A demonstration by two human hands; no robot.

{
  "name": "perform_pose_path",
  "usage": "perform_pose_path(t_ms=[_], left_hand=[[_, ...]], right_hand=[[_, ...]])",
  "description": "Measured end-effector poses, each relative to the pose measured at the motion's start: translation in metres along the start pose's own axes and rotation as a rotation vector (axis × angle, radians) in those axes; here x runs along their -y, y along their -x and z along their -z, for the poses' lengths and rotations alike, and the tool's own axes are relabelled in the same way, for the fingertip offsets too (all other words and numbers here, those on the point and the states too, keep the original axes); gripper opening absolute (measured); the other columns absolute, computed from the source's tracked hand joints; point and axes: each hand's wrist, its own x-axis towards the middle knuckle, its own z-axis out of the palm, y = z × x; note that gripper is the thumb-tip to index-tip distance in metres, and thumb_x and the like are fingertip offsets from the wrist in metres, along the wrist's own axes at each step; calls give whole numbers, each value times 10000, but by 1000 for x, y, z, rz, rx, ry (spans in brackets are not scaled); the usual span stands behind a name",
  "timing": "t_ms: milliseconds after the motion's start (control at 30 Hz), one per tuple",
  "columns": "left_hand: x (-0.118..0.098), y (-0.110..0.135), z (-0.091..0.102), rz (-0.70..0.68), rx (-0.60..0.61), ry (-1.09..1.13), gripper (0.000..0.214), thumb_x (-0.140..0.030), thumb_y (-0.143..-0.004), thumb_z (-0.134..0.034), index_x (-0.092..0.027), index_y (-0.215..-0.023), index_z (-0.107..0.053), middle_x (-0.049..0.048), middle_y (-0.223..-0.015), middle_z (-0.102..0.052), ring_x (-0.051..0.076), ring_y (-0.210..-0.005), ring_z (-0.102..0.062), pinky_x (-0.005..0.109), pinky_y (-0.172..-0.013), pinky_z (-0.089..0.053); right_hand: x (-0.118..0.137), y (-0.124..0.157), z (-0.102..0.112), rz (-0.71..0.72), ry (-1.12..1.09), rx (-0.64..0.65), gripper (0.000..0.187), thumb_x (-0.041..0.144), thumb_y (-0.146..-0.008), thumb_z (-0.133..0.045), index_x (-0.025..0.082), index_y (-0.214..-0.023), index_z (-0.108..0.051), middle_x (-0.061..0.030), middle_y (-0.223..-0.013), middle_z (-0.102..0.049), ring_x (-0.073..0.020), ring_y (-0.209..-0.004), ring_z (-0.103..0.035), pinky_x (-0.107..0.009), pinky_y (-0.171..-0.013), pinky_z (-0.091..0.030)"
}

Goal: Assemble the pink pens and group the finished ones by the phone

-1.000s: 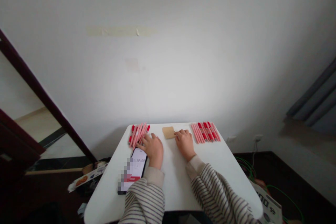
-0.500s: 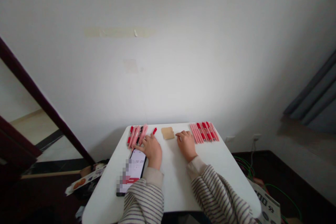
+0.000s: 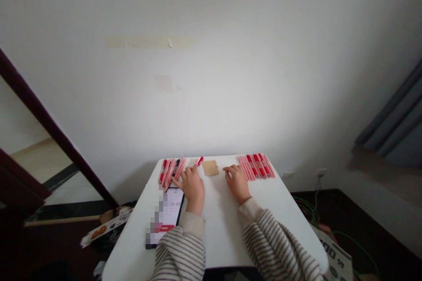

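Observation:
My left hand point(image 3: 193, 186) is over the left part of the table, its thumb out toward a loose group of pink, red and black pens point(image 3: 168, 171). From under its fingers sticks the end of a red pen point(image 3: 200, 161); the rest of that pen is hidden by the hand. A beige square pad point(image 3: 210, 167) lies between my hands. To its right rests my right hand point(image 3: 238, 183), fingers loosely bent and apart, with nothing seen in them. Beside that hand is a tidy row of pink and red pens point(image 3: 256, 167).
A phone point(image 3: 169, 215) with a lit screen lies under my left wrist, partly covered by the sleeve. The white table point(image 3: 220, 228) stands against a pale wall point(image 3: 231, 74). Green cables point(image 3: 306, 206) and a printed bag point(image 3: 336, 254) are down on the right.
The red pen under my left fingers has shifted right and slightly away, toward the beige pad. My right hand has moved a little to the right.

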Motion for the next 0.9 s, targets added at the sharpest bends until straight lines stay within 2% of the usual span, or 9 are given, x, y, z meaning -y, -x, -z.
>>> perform_pose_path(t_ms=[133,233,467,567,667,800,900], left_hand=[[-9,7,1,-108,25,132,398,-205,-919,-350,-316,-1196,-613,68,-1081,-645,225,-1007,-530,552,-1062,-229],[-16,12,-2,-153,55,215,384,-208,-916,-361,-335,-1155,-634,54,-1135,-643,225,-1060,-524,561,-1089,-174],[-22,21,-7,-286,172,404,368,-193,-897,-419,-380,-1129,-635,4,-1098,-667,196,-1053,-539,544,-1096,-171],[-23,22,-4,-341,225,429,370,-191,-895,-429,-388,-1135,-632,0,-1101,-669,195,-1072,-529,538,-1109,-153],[-24,23,-4,-363,243,407,361,-192,-888,-450,-391,-1125,-638,0,-1104,-669,197,-1086,-520,521,-1110,-172],[-24,21,-8,-342,214,382,299,-244,-888,-481,-371,-1100,-648,5,-1111,-661,202,-1087,-522,514,-1096,-209],[-21,20,-11,-302,197,370,243,-296,-873,-526,-344,-1071,-657,9,-1100,-657,207,-1080,-522,519,-1092,-205]], right_hand=[[-10,2,11,40,-70,-48,305,158,-900,-429,207,-1057,-686,-64,-959,-662,-200,-963,-540,-327,-881,-422],[-17,4,19,69,-76,-64,317,183,-910,-429,194,-1136,-650,-78,-1031,-644,-207,-999,-535,-350,-908,-426],[-29,6,26,150,-3,-81,373,261,-921,-481,265,-1286,-561,-78,-1208,-600,-237,-1109,-490,-434,-985,-394],[-33,7,27,167,-4,-46,344,288,-916,-517,262,-1251,-593,-77,-1173,-625,-237,-1089,-496,-418,-959,-412],[-34,8,27,161,-4,4,275,291,-906,-545,260,-1155,-656,-75,-1037,-669,-233,-1012,-525,-385,-887,-437],[-33,9,28,124,8,39,187,281,-886,-575,256,-1016,-707,-72,-943,-677,-238,-971,-530,-366,-846,-428],[-36,8,29,91,-1,31,175,258,-884,-571,254,-992,-709,-65,-937,-677,-238,-970,-527,-362,-848,-413]])
